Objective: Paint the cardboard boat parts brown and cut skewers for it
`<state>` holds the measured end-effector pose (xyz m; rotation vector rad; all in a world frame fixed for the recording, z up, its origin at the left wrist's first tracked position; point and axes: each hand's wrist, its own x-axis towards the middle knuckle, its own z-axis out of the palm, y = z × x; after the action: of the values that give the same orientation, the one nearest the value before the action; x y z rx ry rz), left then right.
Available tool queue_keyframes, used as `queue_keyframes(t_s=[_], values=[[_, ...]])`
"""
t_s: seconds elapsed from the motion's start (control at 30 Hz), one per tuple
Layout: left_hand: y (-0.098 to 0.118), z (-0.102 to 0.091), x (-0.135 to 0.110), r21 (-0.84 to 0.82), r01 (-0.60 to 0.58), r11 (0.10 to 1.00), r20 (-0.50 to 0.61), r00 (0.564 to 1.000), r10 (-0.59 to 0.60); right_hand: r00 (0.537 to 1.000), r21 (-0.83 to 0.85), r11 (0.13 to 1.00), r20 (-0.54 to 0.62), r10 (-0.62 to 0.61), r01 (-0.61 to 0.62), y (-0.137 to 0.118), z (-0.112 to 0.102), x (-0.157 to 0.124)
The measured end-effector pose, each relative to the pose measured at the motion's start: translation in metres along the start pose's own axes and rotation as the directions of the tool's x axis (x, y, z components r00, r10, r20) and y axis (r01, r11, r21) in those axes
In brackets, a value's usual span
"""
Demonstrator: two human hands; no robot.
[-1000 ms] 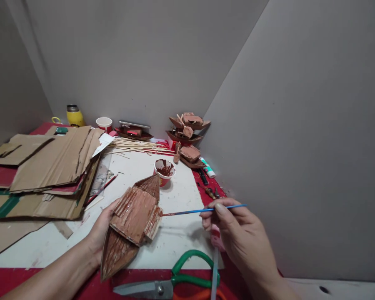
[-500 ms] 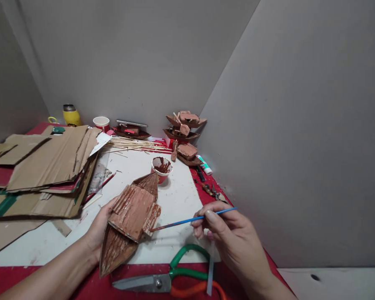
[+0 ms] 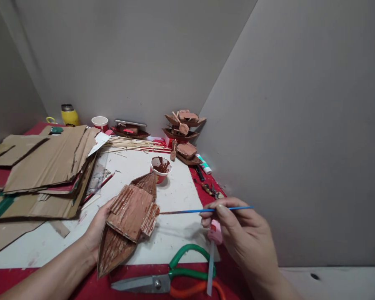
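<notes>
My left hand [image 3: 95,227] grips a brown model boat [image 3: 131,212] from its left side, bow pointing away; most of the fingers are hidden beneath the hull. Wet brown paint shines on the ribbed flaps at both sides of its roof. In my right hand [image 3: 240,233] a thin blue paintbrush [image 3: 193,211] is pinched between thumb and fingers. The brush's brown tip is at the outer edge of the right flap. Just beyond the bow stands a paper cup [image 3: 161,168] smeared inside with brown paint.
Scissors [image 3: 156,284] with green and orange handles lie at the front edge, beside a pink-ended glue stick [image 3: 215,233]. Torn cardboard [image 3: 46,158] is piled at left. Thin wooden sticks [image 3: 134,144] and more model boats [image 3: 187,152] sit at the back, before grey walls.
The brush has moved up along the right flap, from its lower edge to its outer edge, and lies more level. My right hand has shifted slightly right, uncovering the pink end.
</notes>
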<state>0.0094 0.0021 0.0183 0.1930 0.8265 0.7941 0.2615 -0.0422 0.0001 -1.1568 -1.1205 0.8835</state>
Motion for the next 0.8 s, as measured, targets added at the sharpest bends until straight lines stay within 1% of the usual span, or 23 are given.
queue_keyframes(t_s=[0.07, 0.13, 0.17, 0.23, 0.37, 0.43, 0.5, 0.57, 0.6, 0.63, 0.7, 0.8], values=[[0.0, 0.0, 0.0, 0.006, -0.001, 1.0, 0.022, 1.0, 0.001, 0.997, 0.035, 0.999, 0.08, -0.022, 0.019, -0.004, 0.003, -0.003], [-0.001, -0.001, 0.002, 0.007, -0.01, 1.0, 0.048, 0.999, 0.009, 0.986, 0.033, 0.999, 0.158, -0.043, 0.038, -0.007, 0.007, -0.005], [-0.001, -0.002, 0.003, 0.004, -0.012, 1.0, 0.059, 0.998, 0.012, 0.982, 0.02, 0.999, 0.183, -0.054, 0.051, -0.008, 0.008, -0.006], [-0.003, -0.003, 0.004, -0.003, -0.016, 1.0, 0.074, 0.997, 0.016, 0.978, -0.015, 0.996, 0.192, -0.08, 0.085, -0.008, 0.008, -0.006], [-0.003, -0.003, 0.002, 0.0, -0.006, 1.0, 0.038, 0.999, 0.006, 0.982, -0.107, 0.981, 0.11, -0.153, 0.164, -0.005, 0.002, -0.005], [-0.002, -0.002, 0.001, 0.006, -0.004, 1.0, 0.016, 1.0, 0.004, 0.987, -0.151, 0.976, 0.059, -0.152, 0.159, -0.004, 0.0, -0.006], [-0.002, -0.002, 0.001, 0.008, -0.008, 1.0, 0.016, 1.0, 0.008, 0.989, -0.149, 0.978, -0.009, -0.15, 0.147, -0.005, 0.001, -0.008], [-0.002, -0.002, 0.001, 0.005, -0.015, 1.0, 0.035, 0.999, 0.015, 0.979, -0.119, 0.974, -0.047, -0.2, 0.193, -0.007, 0.002, -0.011], [-0.002, -0.003, 0.001, 0.005, -0.017, 1.0, 0.049, 0.999, 0.017, 0.969, -0.109, 0.964, -0.035, -0.246, 0.241, -0.008, 0.002, -0.011], [-0.002, -0.003, 0.001, 0.007, -0.019, 1.0, 0.06, 0.998, 0.018, 0.956, -0.105, 0.951, 0.002, -0.294, 0.292, -0.008, 0.002, -0.012], [-0.002, -0.002, 0.002, 0.011, -0.023, 1.0, 0.067, 0.998, 0.022, 0.928, -0.109, 0.924, 0.103, -0.357, 0.368, -0.008, 0.0, -0.012], [-0.002, 0.0, 0.002, 0.003, -0.035, 0.999, 0.035, 0.999, 0.034, 0.91, -0.126, 0.914, 0.211, -0.356, 0.387, -0.006, -0.005, -0.011]])
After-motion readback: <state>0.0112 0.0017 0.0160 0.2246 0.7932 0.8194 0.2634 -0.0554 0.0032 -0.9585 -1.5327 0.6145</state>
